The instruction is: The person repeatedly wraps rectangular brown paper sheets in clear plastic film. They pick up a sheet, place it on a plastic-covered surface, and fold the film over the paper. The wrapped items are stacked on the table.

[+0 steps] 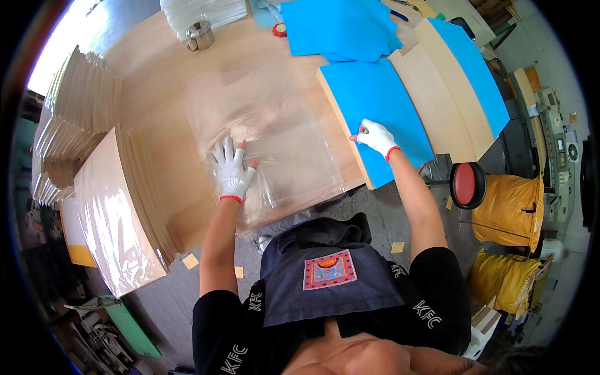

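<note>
My left hand [232, 167], in a white knit glove with bare thumb and fingertip showing, lies spread on a clear plastic bag [294, 156]. The film is wrinkled around it, and cannot tell whether several bags are layered there. To the right, my right hand [377, 138], gloved the same way, has its fingers curled with the tips pinched at the left edge of a blue-faced cardboard stack [381, 94]. The stack has a tan side edge and slants along the table's right side.
Film-wrapped tan packs stand in piles [119, 206] at the left. Blue sheets [337, 28], a metal mug [200, 35] and white plastic bags [203, 14] lie at the back. Tan and blue cardboard [444, 87] overhangs the right. A red stool [467, 185] and yellow sacks [509, 209] stand beyond.
</note>
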The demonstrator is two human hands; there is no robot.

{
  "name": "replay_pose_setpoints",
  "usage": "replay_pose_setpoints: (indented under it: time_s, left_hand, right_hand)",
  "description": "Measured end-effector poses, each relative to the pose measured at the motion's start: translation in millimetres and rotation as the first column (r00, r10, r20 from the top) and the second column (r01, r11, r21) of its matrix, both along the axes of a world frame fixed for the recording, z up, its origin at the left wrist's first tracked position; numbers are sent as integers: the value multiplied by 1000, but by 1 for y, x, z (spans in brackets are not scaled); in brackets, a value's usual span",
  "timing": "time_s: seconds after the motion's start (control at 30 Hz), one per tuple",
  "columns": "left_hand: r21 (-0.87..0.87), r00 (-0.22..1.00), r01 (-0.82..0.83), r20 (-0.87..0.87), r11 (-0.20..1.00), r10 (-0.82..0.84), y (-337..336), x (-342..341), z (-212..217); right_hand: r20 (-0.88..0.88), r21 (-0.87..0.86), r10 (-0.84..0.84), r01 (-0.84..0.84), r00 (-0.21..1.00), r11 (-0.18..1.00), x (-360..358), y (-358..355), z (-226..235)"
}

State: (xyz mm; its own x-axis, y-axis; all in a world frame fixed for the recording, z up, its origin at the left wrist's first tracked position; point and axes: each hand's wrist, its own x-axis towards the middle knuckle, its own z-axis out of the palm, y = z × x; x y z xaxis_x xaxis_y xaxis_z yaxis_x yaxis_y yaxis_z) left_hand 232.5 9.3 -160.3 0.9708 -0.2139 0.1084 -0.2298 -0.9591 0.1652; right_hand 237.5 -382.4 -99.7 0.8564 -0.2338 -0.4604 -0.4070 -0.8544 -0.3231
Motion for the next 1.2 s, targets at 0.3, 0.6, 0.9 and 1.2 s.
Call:
replay_pose_setpoints:
  time_s: [0.3,0.6,0.9,1.2]
  left_hand:
    - [-38,999,24,25,999,-23,-4,0,5]
    - [-13,998,27,50,1000,-26,-4,2,1]
    - [-3,999,37,4,999,-37,-3,3,2]
    - [-35,998,48,37,998,-46,1,6,-5]
  right_hand:
    - [63,-160,45,-35,997,986,-2,6,-5]
    - [77,-182,68,-53,995,982,-1,5,-7]
    - [26,-50,51,-50,998,998,1,-7,-9]
    - [516,660,-390,-64,763,749,25,-30,48]
